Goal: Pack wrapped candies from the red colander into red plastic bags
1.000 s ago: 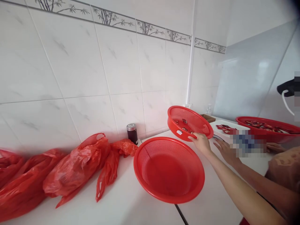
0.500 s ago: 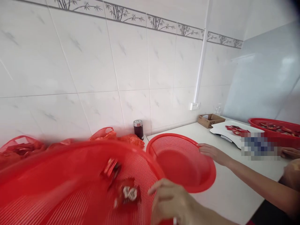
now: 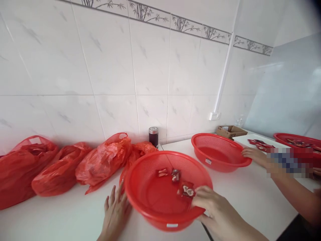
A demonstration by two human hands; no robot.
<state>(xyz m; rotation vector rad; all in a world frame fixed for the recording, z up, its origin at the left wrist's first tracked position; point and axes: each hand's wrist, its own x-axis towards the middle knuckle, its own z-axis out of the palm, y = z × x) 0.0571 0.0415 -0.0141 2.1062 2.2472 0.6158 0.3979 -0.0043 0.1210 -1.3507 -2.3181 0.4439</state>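
Pale marbled tiles (image 3: 112,117) rise behind a white desk (image 3: 62,214), where a dark flask (image 3: 153,138) stands near the wall. Nearer the camera than the flask and slightly to its right is a round red basket (image 3: 160,221), with three small packets (image 3: 176,175) in it. It should handle as a light thing: thin plastic, fairly stiff around the rim, perhaps flexing when squeezed, smooth enough to slip in a loose hold, hardly fragile. The rim looks the best place to take hold, ideally at two opposite points to keep the load level. The right hand (image 3: 213,203) pinches the rim on the side away from the flask, thumb and fingers closed on the edge. The left hand (image 3: 116,206), left of the flask, has its fingers spread beside the rim; I cannot tell whether they touch it. Being round, the basket has no long axis; its mouth faces up and its label (image 3: 172,225) points away from the flask. Right of the flask sits a second basket (image 3: 225,167), with a co-worker's hand (image 3: 254,155) at its rim; red bags (image 3: 105,162) lie left of it.
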